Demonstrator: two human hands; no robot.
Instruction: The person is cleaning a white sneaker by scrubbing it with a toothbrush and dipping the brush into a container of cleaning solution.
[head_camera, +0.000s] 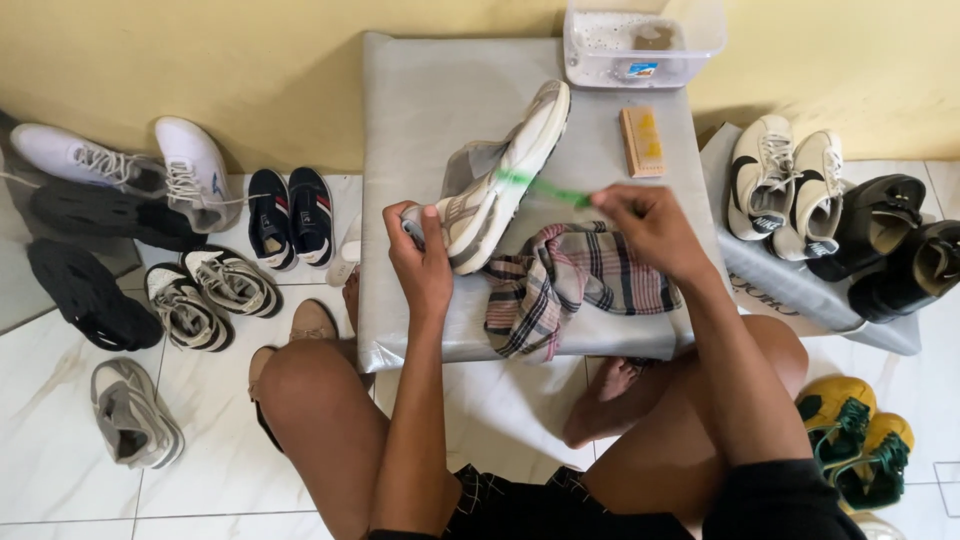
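Note:
My left hand (420, 262) grips the heel end of a white and beige sneaker (505, 180), held tilted on its side over a grey low table (420, 110). With my right hand (650, 228) I hold a green toothbrush (545, 187), whose blurred head lies against the sneaker's sole edge. A plaid cloth (570, 285) lies crumpled on the table under my hands.
A clear plastic tub (640, 45) with soapy water and a yellow-brown block (642, 142) sit at the table's far end. Several shoes lie on the tiled floor at left (190, 180). More pairs rest at right (790, 185), with yellow-green shoes (855, 440) by my knee.

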